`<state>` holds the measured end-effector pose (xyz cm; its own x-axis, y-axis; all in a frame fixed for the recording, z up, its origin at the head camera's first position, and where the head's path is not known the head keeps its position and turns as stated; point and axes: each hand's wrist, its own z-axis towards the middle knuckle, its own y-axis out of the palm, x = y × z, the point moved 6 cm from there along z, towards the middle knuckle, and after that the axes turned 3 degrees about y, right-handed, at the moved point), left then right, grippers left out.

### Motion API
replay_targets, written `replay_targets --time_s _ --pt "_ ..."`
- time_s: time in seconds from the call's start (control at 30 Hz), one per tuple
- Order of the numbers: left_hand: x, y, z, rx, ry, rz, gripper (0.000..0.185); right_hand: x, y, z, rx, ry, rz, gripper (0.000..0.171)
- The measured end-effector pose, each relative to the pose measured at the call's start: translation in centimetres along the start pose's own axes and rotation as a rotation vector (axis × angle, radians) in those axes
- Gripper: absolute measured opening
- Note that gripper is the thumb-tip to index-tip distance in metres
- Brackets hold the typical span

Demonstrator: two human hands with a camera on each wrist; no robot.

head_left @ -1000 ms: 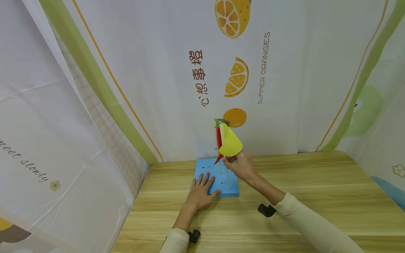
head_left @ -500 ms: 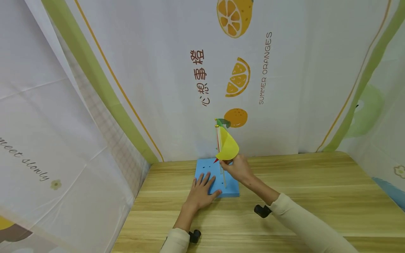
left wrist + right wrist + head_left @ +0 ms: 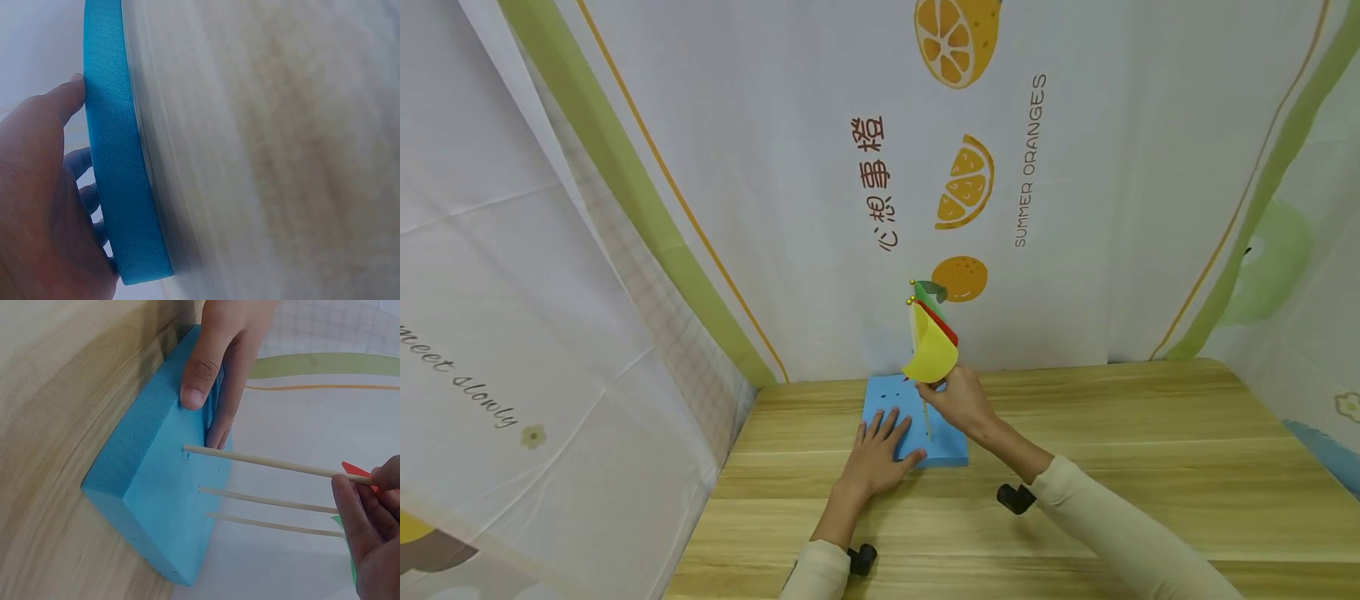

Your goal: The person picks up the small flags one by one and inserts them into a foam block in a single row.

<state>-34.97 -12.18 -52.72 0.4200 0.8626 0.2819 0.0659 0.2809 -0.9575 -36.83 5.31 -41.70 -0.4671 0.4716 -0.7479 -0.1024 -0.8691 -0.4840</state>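
Note:
My right hand (image 3: 964, 404) pinches the thin wooden stick (image 3: 269, 462) of a yellow flag (image 3: 934, 346) topped with a gold bead. The stick's lower end is right at a small hole in a blue foam block (image 3: 951, 454). On that block my left hand (image 3: 876, 458) lies flat with fingers spread, thumb by the near edge. Behind the yellow flag, a red flag (image 3: 943, 323) and a green flag (image 3: 922, 292) are partly hidden. In the right wrist view, two more sticks (image 3: 269, 501) stand in the block beyond the held one.
The block rests on a wood-grain table (image 3: 1120, 433) near its back edge. A white curtain (image 3: 775, 208) printed with oranges hangs behind it. Small holes (image 3: 883, 396) show in the block's far left part. Black devices (image 3: 863, 560) sit at both wrists.
My right hand and the yellow flag have moved left and slightly down. The stick's lower end has shifted left to the hole. My left hand has stayed in place.

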Motion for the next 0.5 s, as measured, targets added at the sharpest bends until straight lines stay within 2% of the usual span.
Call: replay_targets --time_s 0.5 --pt "0.18 -0.11 -0.18 -0.003 -0.008 -0.006 0.078 0.76 0.05 0.51 0.042 -0.002 0.025 0.016"
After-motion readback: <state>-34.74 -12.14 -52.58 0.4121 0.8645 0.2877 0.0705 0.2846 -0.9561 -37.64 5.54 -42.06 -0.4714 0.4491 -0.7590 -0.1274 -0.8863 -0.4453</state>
